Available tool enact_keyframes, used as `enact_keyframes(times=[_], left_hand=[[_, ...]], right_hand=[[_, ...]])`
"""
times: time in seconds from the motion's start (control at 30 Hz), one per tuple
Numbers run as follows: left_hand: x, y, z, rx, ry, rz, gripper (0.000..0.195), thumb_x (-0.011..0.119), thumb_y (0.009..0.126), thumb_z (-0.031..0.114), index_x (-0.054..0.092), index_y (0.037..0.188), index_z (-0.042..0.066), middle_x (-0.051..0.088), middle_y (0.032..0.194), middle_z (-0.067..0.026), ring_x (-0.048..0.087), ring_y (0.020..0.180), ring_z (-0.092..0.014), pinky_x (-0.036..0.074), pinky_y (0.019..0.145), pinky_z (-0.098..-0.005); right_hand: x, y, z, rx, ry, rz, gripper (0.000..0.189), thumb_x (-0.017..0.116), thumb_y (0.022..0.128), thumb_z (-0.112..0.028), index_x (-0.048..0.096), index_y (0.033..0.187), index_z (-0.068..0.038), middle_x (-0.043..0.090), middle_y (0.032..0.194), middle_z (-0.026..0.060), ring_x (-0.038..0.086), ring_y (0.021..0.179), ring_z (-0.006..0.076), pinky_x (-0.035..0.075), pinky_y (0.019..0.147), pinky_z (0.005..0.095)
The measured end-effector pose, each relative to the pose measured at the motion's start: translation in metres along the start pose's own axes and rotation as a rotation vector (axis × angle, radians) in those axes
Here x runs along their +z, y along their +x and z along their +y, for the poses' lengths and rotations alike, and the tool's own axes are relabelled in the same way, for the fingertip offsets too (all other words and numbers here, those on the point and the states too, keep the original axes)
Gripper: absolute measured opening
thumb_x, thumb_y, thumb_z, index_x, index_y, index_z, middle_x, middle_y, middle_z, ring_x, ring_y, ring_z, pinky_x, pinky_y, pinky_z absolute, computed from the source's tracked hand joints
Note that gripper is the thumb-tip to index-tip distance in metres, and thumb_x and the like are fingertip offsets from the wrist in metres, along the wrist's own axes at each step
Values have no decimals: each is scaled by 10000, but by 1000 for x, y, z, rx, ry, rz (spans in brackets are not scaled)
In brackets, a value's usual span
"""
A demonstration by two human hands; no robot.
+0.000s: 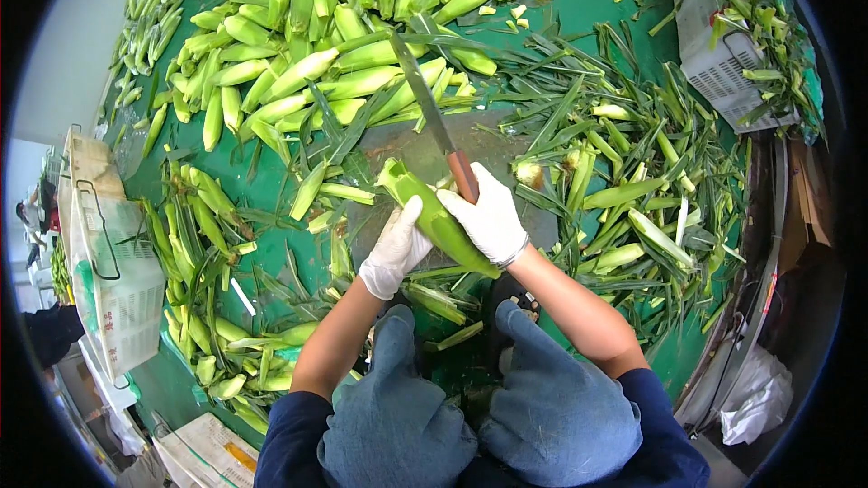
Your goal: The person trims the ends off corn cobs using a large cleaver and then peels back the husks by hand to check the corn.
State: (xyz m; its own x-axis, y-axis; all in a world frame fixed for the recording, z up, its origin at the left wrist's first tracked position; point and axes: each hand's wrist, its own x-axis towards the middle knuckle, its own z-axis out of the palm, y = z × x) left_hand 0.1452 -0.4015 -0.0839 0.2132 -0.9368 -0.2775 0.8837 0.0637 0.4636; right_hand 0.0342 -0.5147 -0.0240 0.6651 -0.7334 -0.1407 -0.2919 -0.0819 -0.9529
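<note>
My left hand (399, 247), in a white glove, grips an ear of corn in its green husk (444, 234) from the left side. The ear slants from upper left to lower right, above a dark cutting board (498, 132). In my gloved right hand (489, 217) is the brown handle of a long-bladed knife (434, 112); the blade points up and away, to the left. The thumb side of that hand also touches the husk. Part of the ear's right side is hidden behind the right hand.
A heap of husked corn ears (298, 74) lies beyond the board on the green surface (271, 254). Stripped leaves and husks (630, 203) cover the right side. More ears (196, 230) lie at left. White plastic crates (112, 271) stand at left, and another crate (719, 68) at upper right holds leaves.
</note>
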Motion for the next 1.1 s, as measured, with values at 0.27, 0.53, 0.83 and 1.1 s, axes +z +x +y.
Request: enact_keyframes(times=[0.27, 0.53, 0.83, 1.1], left_hand=[[25, 5, 1, 41, 33, 90, 410, 455, 982, 286, 438, 1266, -9, 534, 1242, -175, 539, 1145, -279, 435, 996, -407], [40, -4, -7, 179, 275, 186, 288, 526, 959, 168, 495, 1205, 21, 573, 1140, -68, 552, 1057, -171, 433, 957, -332], [21, -3, 21, 173, -26, 139, 453, 455, 976, 335, 404, 1257, -17, 422, 1348, -265, 438, 1251, -362, 365, 1050, -471], [-49, 36, 61, 240, -332, 337, 619, 535, 922, 427, 338, 1309, -15, 382, 1383, -224, 414, 1262, -345, 355, 1053, -514]], right_hand=[[-12, -22, -8, -38, 56, 79, 368, 735, 753, -273, 536, 910, -6, 574, 757, 102, 542, 662, 176, 466, 641, 318], [-9, -21, 5, -125, -178, 86, 308, 687, 744, -232, 516, 872, -10, 530, 736, 183, 528, 652, 357, 448, 607, 383], [-57, -25, 18, -54, -384, 273, 179, 605, 717, -134, 561, 839, -11, 543, 704, 178, 545, 615, 310, 463, 612, 366], [-214, -85, 86, -82, -1195, 695, 258, 683, 769, -80, 568, 977, 20, 533, 974, 182, 522, 897, 336, 428, 814, 436]])
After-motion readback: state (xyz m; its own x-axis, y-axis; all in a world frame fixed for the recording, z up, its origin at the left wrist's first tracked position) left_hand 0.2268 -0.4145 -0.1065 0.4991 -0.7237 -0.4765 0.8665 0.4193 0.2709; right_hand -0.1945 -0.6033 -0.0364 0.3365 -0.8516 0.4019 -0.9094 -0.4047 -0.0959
